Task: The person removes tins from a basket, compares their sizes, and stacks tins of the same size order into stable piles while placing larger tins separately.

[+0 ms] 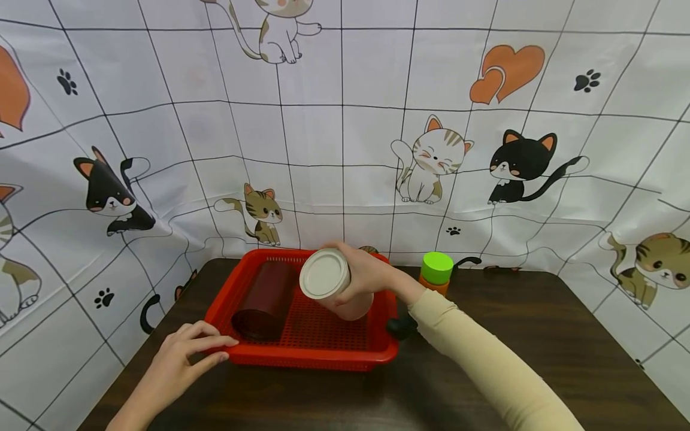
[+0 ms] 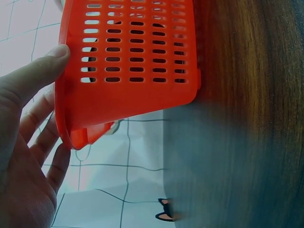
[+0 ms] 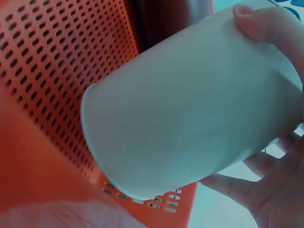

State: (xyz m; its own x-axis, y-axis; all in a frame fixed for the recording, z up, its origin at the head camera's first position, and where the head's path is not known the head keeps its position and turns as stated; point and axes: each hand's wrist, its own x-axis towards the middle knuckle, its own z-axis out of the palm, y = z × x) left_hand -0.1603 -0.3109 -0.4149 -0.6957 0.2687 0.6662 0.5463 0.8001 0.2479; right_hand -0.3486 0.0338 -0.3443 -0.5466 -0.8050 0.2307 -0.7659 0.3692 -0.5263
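A white canister with a pale lid (image 1: pixel 325 273) is tilted over the right half of the red plastic basket (image 1: pixel 312 354). My right hand (image 1: pixel 362 272) grips its side near the lid, thumb on one side and fingers on the other. The canister's smooth wall (image 3: pixel 180 104) fills much of the right wrist view, its base down inside the basket. On the left of the basket lies a dark brown cylinder (image 1: pixel 268 299). My left hand (image 1: pixel 180 359) holds the basket's front left corner, thumb and fingertips at the rim (image 2: pixel 61 95).
A bottle with a bright green cap (image 1: pixel 438 267) and orange body stands behind my right forearm. A black rounded object (image 1: pixel 400 327) sits by the basket's right side. Behind the dark wooden table (image 1: pixel 517 335) hangs a white sheet with cat prints (image 1: pixel 366 137).
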